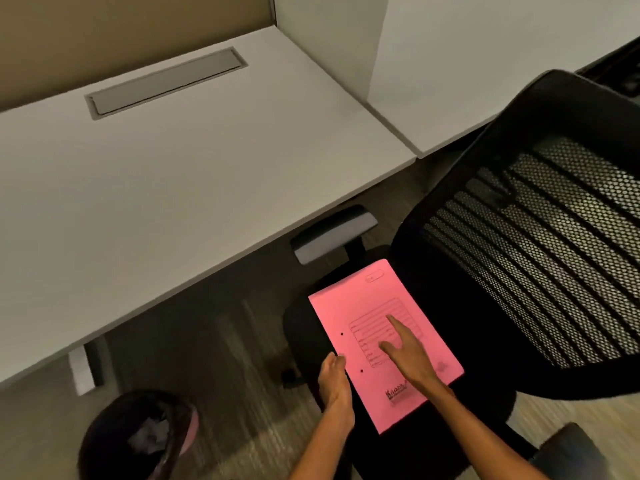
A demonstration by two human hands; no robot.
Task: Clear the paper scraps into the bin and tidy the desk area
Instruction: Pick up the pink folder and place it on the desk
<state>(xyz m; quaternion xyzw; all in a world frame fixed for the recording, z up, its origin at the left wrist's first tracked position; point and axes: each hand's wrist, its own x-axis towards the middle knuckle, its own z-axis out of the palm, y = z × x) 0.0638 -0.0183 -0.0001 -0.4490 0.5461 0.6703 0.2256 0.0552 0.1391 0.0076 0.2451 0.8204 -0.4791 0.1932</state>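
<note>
A pink folder (384,344) lies on the seat of a black mesh-backed chair (540,244), whose armrest (332,239) sits tucked under the white worktop (173,174) at 11 o'clock from the folder. The left hand (334,381) pinches the folder's near-left edge, while the right hand (407,355) rests flat on its cover with fingers spread. Paper scraps (150,436) sit inside the dark bin (138,438) at 8 o'clock; the folder's printed logo and form lines are too blurred to read.
</note>
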